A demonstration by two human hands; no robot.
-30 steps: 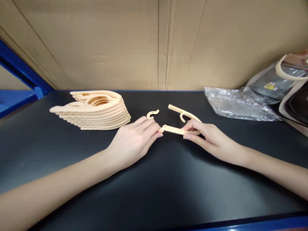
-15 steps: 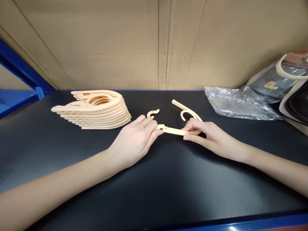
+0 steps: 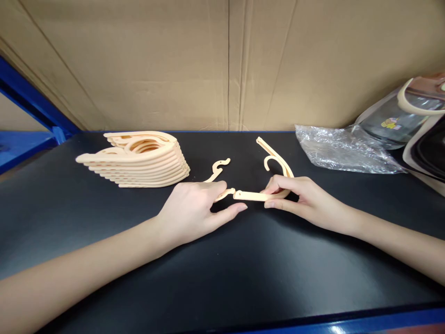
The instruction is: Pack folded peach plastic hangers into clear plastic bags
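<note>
My right hand (image 3: 292,194) pinches a cream plastic folding-hanger body (image 3: 250,196) between thumb and fingers. Its hook curls up behind the fingers, and one bar slants away to the back. My left hand (image 3: 194,206) has its fingers curled over a small cream hanger arm (image 3: 225,193), with the thumb held away from it. That arm's tip meets, or nearly meets, the left end of the body; whether they are joined I cannot tell. Just beyond my left hand, a notched hanger arm (image 3: 217,170) lies on the black tabletop, partly hidden by the fingers.
A neat stack of cream hangers (image 3: 146,162) stands at the left. Crumpled clear plastic (image 3: 344,150) lies at the right, beside a transparent container (image 3: 385,118) with a cream handle. Cardboard (image 3: 156,65) walls the back, and a blue frame (image 3: 34,102) rises at the left.
My left thumb has opened away from the small arm, and the left hand has shifted slightly, baring more of the notched arm behind. The hanger body has tilted slightly, its left end lower.
</note>
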